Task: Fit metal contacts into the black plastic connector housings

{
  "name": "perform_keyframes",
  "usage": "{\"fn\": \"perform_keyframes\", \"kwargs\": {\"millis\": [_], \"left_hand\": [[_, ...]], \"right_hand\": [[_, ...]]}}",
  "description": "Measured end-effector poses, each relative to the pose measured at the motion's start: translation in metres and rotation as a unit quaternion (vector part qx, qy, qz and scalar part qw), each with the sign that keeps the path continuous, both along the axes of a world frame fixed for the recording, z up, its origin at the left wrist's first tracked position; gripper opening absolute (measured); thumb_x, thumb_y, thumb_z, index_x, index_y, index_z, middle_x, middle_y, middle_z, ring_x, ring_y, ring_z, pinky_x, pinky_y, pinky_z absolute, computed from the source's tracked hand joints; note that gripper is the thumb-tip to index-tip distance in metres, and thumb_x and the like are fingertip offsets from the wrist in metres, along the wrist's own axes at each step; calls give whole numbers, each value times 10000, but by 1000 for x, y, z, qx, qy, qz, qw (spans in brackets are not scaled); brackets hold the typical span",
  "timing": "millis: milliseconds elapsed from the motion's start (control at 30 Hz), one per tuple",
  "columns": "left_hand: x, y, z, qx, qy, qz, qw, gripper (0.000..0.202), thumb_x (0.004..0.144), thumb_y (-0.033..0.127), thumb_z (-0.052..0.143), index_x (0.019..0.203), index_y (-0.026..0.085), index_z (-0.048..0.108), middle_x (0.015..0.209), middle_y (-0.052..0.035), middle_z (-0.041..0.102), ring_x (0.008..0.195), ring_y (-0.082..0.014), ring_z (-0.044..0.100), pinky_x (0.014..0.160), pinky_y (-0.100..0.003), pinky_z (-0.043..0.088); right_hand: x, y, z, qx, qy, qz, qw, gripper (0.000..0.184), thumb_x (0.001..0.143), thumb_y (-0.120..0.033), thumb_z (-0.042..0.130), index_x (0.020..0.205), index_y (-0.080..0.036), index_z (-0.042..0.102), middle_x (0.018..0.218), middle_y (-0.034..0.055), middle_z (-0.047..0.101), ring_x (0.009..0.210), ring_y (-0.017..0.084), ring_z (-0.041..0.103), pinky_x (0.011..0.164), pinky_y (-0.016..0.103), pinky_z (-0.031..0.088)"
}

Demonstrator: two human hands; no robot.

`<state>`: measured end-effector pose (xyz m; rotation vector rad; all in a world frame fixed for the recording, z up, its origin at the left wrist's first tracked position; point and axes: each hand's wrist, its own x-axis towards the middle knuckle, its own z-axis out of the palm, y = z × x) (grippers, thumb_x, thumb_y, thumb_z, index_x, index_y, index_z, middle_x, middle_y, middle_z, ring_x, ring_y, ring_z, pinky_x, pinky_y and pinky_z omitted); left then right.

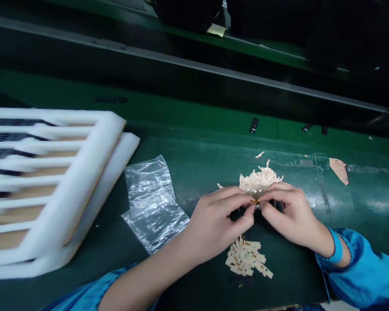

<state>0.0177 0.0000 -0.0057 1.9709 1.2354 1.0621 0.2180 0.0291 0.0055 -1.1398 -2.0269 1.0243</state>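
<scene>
My left hand [218,218] and my right hand [290,211] meet fingertip to fingertip above the green bench. Together they pinch one tiny beige and orange piece [255,201]. Just beyond the fingers lies a heap of small beige pieces [259,179]. A second, flatter pile of beige pieces [246,258] lies below my hands, near the bench's front edge. Both hands are closed in a pinch.
Two clear plastic bags [152,203] lie to the left of my hands. Stacked white foam trays [52,181] with slots fill the left side. A torn tan scrap [339,169] sticks to the green bench [197,160] at right. A metal rail [194,67] runs across the back.
</scene>
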Motion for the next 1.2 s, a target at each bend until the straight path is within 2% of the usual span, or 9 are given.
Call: {"fn": "perform_keyframes", "kwargs": {"millis": [233,333,400,467,567,733,833,1000,1200], "left_hand": [[-11,6,16,-91,-91,-33,991,143,921,108,651,857,191,748,790,2,691,678,-121,638,596,-234,495],[-18,6,24,-52,-81,-83,992,175,933,81,652,955,212,766,899,-9,687,766,-129,661,692,-255,529],[-22,5,25,-21,-41,-101,994,215,944,67,644,1001,232,769,960,-20,670,848,-152,663,756,-287,534],[-24,5,25,13,-3,-102,995,236,955,65,637,1027,248,767,1001,-29,655,923,-179,653,804,-323,527],[-26,6,20,53,10,-80,995,248,954,71,655,1061,264,768,1056,-34,648,989,-197,649,851,-345,529],[-19,8,10,-18,-67,14,998,275,921,115,710,1144,261,778,1057,-34,690,932,-181,686,838,-316,587],[-14,8,4,-82,-112,13,990,256,912,131,709,1091,273,825,1044,-38,725,944,-183,718,854,-309,609],[-5,4,0,-103,-174,37,979,278,875,142,751,1060,320,859,1049,-38,750,949,-177,730,867,-301,611],[-3,4,1,-106,-170,107,974,157,858,159,760,797,263,860,894,-25,743,813,-152,719,762,-263,588]], "right_hand": [[7,14,-8,-23,-132,-12,991,208,834,-137,632,645,-203,688,731,36,721,725,202,659,694,348,495],[7,20,-8,-143,-38,2,989,211,892,-246,635,708,-201,727,769,45,739,727,183,654,633,298,498],[5,22,-8,-329,81,47,940,257,912,-373,644,769,-195,763,761,41,743,628,146,618,505,239,466],[4,22,-7,-495,160,97,849,297,874,-447,699,770,-182,784,695,26,723,515,109,552,406,199,402],[3,20,-7,-575,231,105,778,176,800,-341,795,755,-171,806,630,-1,693,466,70,509,394,164,363],[0,11,-8,-499,308,4,810,91,765,-276,862,764,-189,833,665,8,734,518,76,553,439,168,377],[-5,3,-9,-445,316,-42,837,119,773,-323,871,832,-220,862,746,34,773,636,119,627,481,182,424],[-10,-4,-7,-378,278,-69,881,154,841,-374,824,895,-242,881,783,37,782,586,104,557,495,210,423],[-11,-8,-6,-345,219,-44,912,179,872,-376,778,876,-217,862,800,34,771,623,120,568,590,264,459]]}}
